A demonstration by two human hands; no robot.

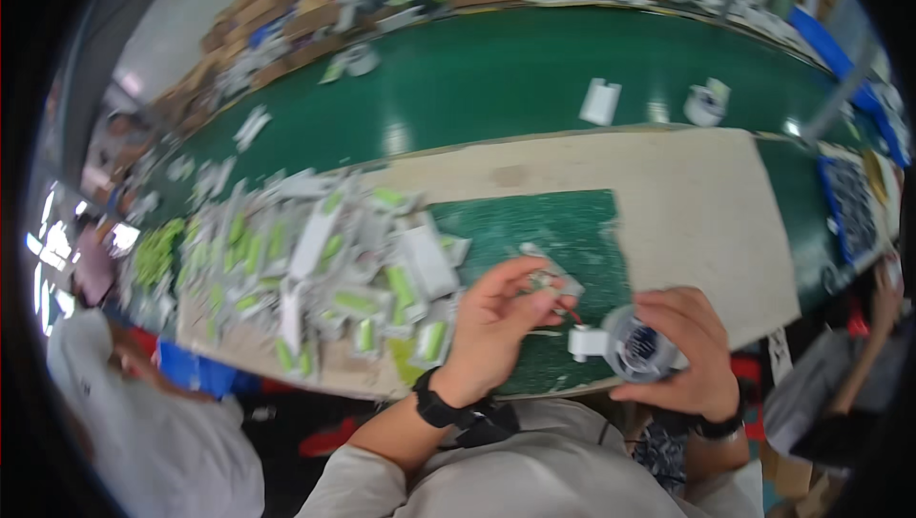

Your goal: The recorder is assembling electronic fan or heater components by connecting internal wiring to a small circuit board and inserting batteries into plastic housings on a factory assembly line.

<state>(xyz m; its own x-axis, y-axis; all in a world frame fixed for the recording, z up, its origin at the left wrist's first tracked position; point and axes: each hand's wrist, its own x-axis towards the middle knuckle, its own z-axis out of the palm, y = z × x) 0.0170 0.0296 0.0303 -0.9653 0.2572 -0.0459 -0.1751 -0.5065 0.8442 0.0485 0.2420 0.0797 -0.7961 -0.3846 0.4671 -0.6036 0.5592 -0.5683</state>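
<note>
My right hand [695, 351] is wrapped around a round grey housing [641, 344] with a dark centre. From its left side juts a small white block [588, 341]. Just left of that, my left hand [506, 318] pinches a small part [541, 280], mostly covered by the fingers. A short red wire [573, 314] shows between the left fingertips and the white block. Both hands are above a worn green mat [534, 222] at the near edge of the bench. Beyond the left fingertips lies a pale, narrow piece [563, 275], partly hidden.
A heap of white casings and green cylindrical pieces [315, 260] covers the bench's left side. Beige board [706, 203] surrounds the mat. On the green surface beyond are a white piece [600, 101] and a round white item [706, 105]. People sit at left [143, 413] and right.
</note>
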